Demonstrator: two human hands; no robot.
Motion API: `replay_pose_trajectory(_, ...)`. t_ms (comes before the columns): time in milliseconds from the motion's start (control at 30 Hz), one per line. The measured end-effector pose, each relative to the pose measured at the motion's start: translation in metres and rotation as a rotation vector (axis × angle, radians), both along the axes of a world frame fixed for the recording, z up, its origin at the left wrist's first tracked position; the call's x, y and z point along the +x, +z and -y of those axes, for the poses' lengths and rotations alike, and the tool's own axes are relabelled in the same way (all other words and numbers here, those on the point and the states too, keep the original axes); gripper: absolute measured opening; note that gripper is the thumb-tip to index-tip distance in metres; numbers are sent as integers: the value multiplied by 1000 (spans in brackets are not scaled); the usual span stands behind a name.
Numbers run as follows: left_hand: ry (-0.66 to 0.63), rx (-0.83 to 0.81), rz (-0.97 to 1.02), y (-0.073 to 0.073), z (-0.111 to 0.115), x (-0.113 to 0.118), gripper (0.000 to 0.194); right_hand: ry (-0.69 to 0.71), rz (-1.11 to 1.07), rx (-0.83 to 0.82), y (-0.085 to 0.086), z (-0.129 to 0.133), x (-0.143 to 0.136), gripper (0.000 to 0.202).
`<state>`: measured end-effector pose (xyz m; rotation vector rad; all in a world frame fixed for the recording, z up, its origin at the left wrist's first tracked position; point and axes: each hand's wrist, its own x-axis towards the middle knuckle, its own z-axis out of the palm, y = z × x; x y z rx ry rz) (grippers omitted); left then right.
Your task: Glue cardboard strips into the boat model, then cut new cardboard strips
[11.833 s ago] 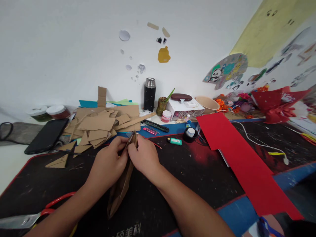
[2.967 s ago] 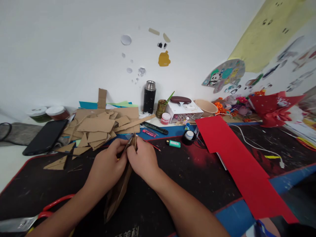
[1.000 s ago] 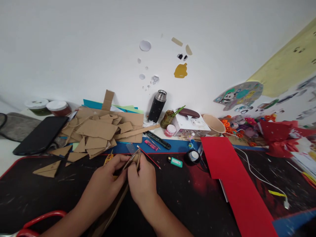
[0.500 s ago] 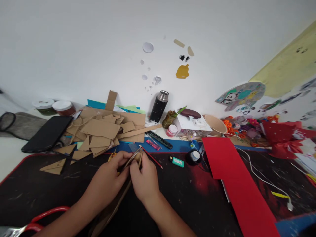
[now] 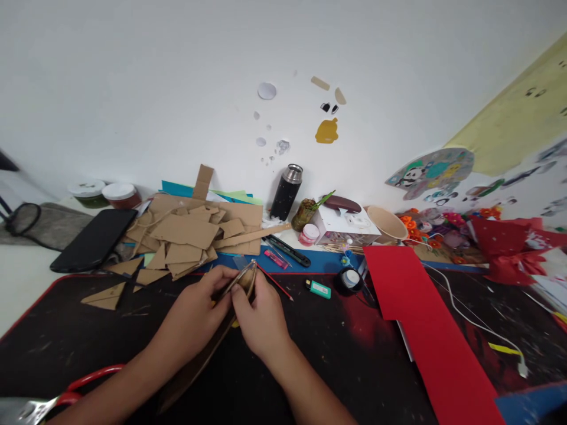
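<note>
Workpiece: a folded cardboard piece, held between the fingers of both hands; its narrow tip points away from the person, just beyond the fingertips, and its long body slopes back toward the person, below the fingers.
Left hand: thumb and forefinger closed in a pinch on the left layer, near the tip; the remaining fingers are curled and partly hidden.
Right hand: closed on the right layer, near the tip; the thumb lies against the inner face, the fingers on the outer side.
Fold: the two layers meet at the tip and part slightly between the thumbs.
Red pencil: on the work surface, just beyond and to the right of the right-hand fingers.
Green lighter: lying flat, right of the fingers, past the pencil.
Utility knife: black, beyond the fingers and to the right.
Cardboard scraps: heaped beyond the fingers, to the left.
Scissors: left of the fingers and nearer the person; red handle, partly hidden by the left forearm.
Red sheet: well to the right of the fingers, extending toward the person.
Dark mat: beneath both hands.
</note>
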<state>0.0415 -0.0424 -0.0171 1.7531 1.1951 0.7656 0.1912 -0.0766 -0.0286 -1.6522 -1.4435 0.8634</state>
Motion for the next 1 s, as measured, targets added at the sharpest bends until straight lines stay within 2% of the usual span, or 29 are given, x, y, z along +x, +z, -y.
replay_pose_trajectory(267,56,13,-4,2,-4,-3,30,27,-42,12,3,3,2,13)
replay_pose_trajectory(500,87,19,-17,3,-5,-4,33,-8,-57,54,7,-1,11,27)
replay_pose_trajectory(633,73,16,-26,3,-4,-4,33,26,60,81,7,-2,12,35)
replay_pose_trajectory(1000,60,-5,-2,3,-1,-3,34,73,417,-39,11,0,1,28)
